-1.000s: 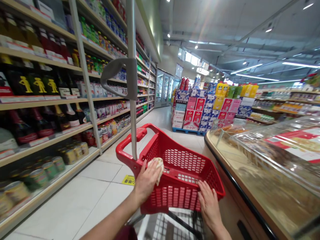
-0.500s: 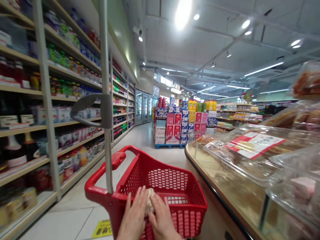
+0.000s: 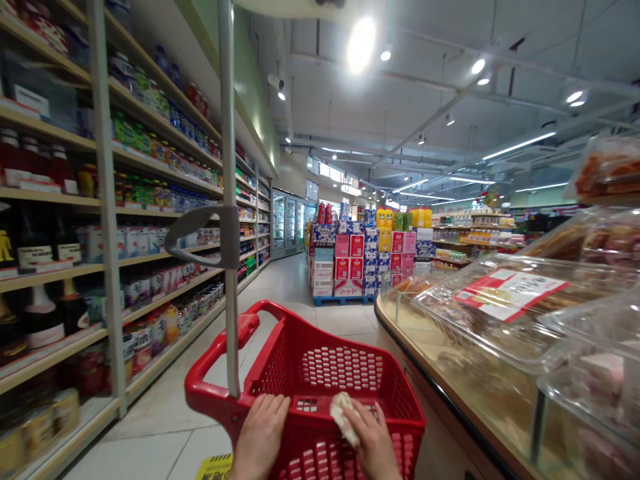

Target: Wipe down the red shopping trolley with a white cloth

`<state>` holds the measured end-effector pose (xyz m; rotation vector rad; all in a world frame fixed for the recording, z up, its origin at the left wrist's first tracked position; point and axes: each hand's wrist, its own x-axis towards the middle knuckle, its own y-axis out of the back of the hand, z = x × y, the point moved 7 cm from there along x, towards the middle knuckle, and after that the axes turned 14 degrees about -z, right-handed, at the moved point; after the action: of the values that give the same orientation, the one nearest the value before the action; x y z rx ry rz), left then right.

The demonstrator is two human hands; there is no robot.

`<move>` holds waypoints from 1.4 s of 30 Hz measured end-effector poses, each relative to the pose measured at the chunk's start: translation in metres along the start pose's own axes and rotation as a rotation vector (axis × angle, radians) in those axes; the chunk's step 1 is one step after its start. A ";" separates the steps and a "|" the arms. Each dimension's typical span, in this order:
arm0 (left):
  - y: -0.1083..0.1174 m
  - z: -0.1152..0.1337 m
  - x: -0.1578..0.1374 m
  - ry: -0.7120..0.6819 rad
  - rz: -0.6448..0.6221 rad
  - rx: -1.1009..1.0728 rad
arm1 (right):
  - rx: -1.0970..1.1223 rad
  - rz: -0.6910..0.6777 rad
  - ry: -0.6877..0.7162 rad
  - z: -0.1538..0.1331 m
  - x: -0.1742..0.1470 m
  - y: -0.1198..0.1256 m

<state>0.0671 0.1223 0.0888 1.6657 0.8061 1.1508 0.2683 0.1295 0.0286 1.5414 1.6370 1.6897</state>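
Note:
A red plastic shopping basket (image 3: 330,347) with a lattice of holes stands in front of me; no goods show inside it. The fingers of my left hand (image 3: 264,430) are curled over its near rim, left of the middle. My right hand (image 3: 371,430) presses a crumpled off-white cloth (image 3: 344,410) against the same rim, farther right. Part of the cloth hangs down the outer side, and some of it is hidden under my fingers. A tall metal pole (image 3: 229,167) with a grey loop-shaped fitting (image 3: 200,237) rises by the basket's left end.
Shelves of bottles, cans and packs (image 3: 165,150) line the left side. At my right is a display counter (image 3: 400,320) with clear plastic food trays (image 3: 510,300). Stacked drink cartons (image 3: 350,260) stand ahead in the aisle, with glass-door coolers (image 3: 285,220) beyond. A yellow floor sticker (image 3: 214,467) lies below.
My hands, together around the cloth before, are now apart. The left has gone onto the basket's rim; the right has moved rightward along the rim with the cloth. The view has shifted slightly.

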 end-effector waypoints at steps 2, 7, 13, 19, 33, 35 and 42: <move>0.000 0.003 0.003 0.007 0.023 -0.014 | -0.026 0.008 -0.020 0.015 -0.004 -0.009; 0.001 0.010 0.012 0.022 0.055 -0.012 | 0.127 0.056 -0.065 -0.045 0.037 -0.031; 0.010 0.014 0.012 -0.043 0.002 0.044 | 0.220 -0.018 0.025 -0.056 0.044 -0.008; 0.012 0.011 0.013 -0.079 0.046 0.052 | 0.086 0.053 -0.223 0.073 -0.045 0.026; 0.012 0.011 0.008 -0.107 0.075 0.137 | 0.178 -0.026 -0.110 -0.003 0.017 0.016; 0.012 0.012 0.008 -0.104 0.072 0.135 | 0.142 -0.023 -0.107 0.031 -0.004 0.024; 0.008 0.012 0.009 -0.092 0.049 0.117 | 0.072 0.037 -0.462 0.101 -0.044 0.036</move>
<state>0.0816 0.1235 0.0972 1.8304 0.7916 1.0696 0.3833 0.1347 0.0148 1.8361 1.4411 1.1786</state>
